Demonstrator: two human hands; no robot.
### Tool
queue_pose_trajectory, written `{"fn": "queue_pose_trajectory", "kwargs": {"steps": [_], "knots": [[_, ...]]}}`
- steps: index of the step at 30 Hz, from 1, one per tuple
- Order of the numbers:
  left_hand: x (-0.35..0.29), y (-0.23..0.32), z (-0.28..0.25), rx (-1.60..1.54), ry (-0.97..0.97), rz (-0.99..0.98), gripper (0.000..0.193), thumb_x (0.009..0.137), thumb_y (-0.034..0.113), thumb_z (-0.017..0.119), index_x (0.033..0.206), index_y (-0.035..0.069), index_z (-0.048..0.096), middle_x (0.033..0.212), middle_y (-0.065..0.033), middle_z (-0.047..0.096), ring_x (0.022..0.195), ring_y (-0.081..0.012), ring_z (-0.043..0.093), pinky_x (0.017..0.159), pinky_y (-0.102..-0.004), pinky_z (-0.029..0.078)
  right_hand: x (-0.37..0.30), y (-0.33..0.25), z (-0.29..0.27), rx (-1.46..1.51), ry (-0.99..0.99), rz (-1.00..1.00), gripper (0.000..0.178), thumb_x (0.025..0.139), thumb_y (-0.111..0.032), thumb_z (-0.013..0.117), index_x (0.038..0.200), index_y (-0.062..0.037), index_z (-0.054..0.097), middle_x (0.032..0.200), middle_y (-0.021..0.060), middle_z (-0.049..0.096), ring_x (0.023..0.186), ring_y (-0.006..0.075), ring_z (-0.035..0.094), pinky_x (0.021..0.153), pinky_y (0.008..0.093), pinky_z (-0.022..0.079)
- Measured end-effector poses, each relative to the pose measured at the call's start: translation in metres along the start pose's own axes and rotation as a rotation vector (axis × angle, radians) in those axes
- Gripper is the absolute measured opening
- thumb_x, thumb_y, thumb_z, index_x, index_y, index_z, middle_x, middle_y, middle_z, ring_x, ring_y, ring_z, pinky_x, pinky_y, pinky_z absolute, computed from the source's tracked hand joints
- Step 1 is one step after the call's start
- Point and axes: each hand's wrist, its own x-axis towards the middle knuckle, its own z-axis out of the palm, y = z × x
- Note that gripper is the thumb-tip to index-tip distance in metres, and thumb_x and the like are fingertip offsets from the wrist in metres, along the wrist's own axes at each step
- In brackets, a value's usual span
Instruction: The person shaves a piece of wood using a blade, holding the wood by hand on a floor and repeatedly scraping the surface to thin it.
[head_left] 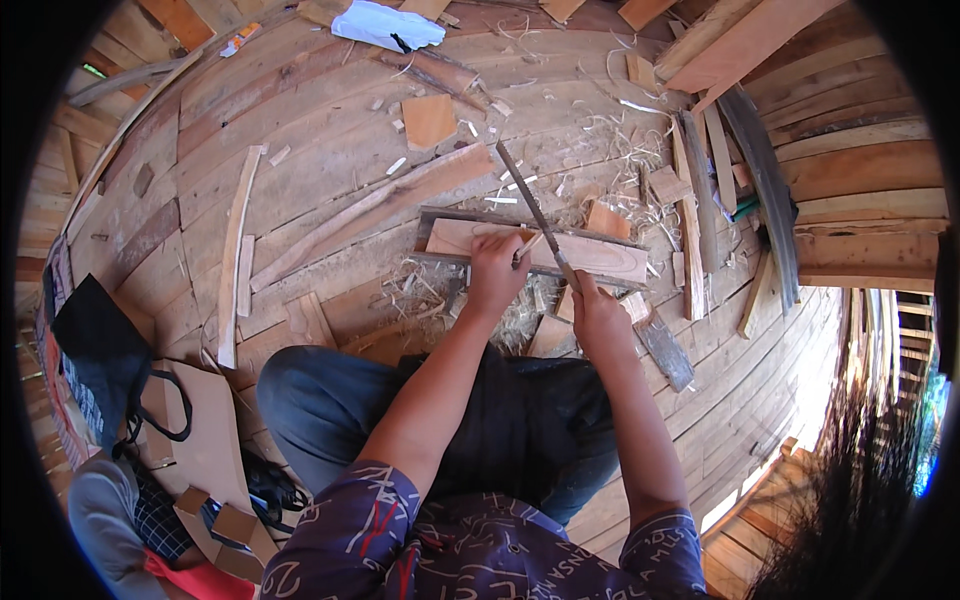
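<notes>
Step in hand, as I judge it: working the small stick (529,246) with the long tool (529,198). Hold the stick firm against the board (610,257) so it cannot roll, and tuck your left fingertips behind the line of travel. Run the tool in long, even strokes, pressing lightly; if it skids, your left knuckles are likely the first thing it meets. Turn the stick a little between passes to even out the work.

Grip state: your left grip (496,266) is closed round the stick; your right grip (603,316) is wrapped on the tool's pale handle (567,271).

Position: the stick is above the board, in front of your lap, its free end next to the tool near the handle. Contact between stick and tool can't be confirmed from this angle.

Appearance: the stick is short, slim and pale, mostly hidden by your fingers. The tool is narrow, straight and dark (file or saw, teeth too small to tell), its tip pointing away from you and slightly left. The board is pale with curved grain, lying on a darker plank (431,219). Curled shavings (648,142) litter the floor (735,385) beyond.
</notes>
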Motion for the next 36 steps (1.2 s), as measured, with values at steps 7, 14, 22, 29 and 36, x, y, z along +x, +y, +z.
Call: {"fn": "queue_pose_trajectory", "kwargs": {"steps": [7,14,22,29,36], "knots": [[-0.002,-0.002,0.0,0.013,0.018,0.006,0.016,0.074,0.007,0.072,0.083,0.007,0.058,0.078,-0.0089,0.064,0.082,-0.0269,0.063,0.083,-0.041,0.041,-0.012,-0.015,-0.008,-0.108,-0.087,0.115,0.041,0.098,-0.023,0.049,0.138,-0.0158,0.048,0.066,0.0249,0.064,0.063,0.0449,0.064,0.058,0.0561,0.051],[-0.004,-0.002,0.001,0.053,-0.023,0.009,0.016,0.074,0.008,0.071,0.084,0.007,0.059,0.079,-0.0075,0.065,0.083,-0.0258,0.063,0.084,-0.0411,0.039,-0.013,-0.012,-0.011,-0.119,-0.072,0.112,0.036,0.099,-0.026,0.048,0.133,-0.0133,0.05,0.064,0.0274,0.062,0.063,0.047,0.063,0.058,0.0573,0.051],[-0.004,-0.001,-0.001,0.099,-0.005,0.01,0.013,0.073,0.008,0.07,0.08,0.009,0.06,0.077,-0.0058,0.065,0.081,-0.0247,0.063,0.081,-0.0405,0.039,-0.011,-0.015,-0.014,-0.158,-0.16,0.182,0.021,0.1,-0.028,0.047,0.106,-0.0076,0.048,0.072,0.0257,0.066,0.07,0.0454,0.066,0.061,0.0555,0.053],[-0.001,-0.001,-0.002,0.12,-0.007,0.016,0.012,0.072,0.008,0.071,0.08,0.009,0.061,0.076,-0.0061,0.064,0.08,-0.0247,0.062,0.079,-0.0397,0.038,-0.024,-0.009,-0.022,-0.161,-0.146,0.141,0.021,0.099,-0.027,0.049,0.102,-0.0069,0.048,0.07,0.025,0.065,0.068,0.0443,0.066,0.059,0.0549,0.053],[-0.002,-0.002,0.0,0.099,0.005,-0.012,0.013,0.071,0.008,0.071,0.081,0.009,0.061,0.078,-0.0055,0.065,0.082,-0.0241,0.063,0.08,-0.0396,0.038,-0.018,-0.014,-0.029,-0.166,-0.184,0.139,0.021,0.099,-0.026,0.049,0.102,-0.0055,0.047,0.07,0.0251,0.065,0.068,0.045,0.066,0.058,0.055,0.053]]}}
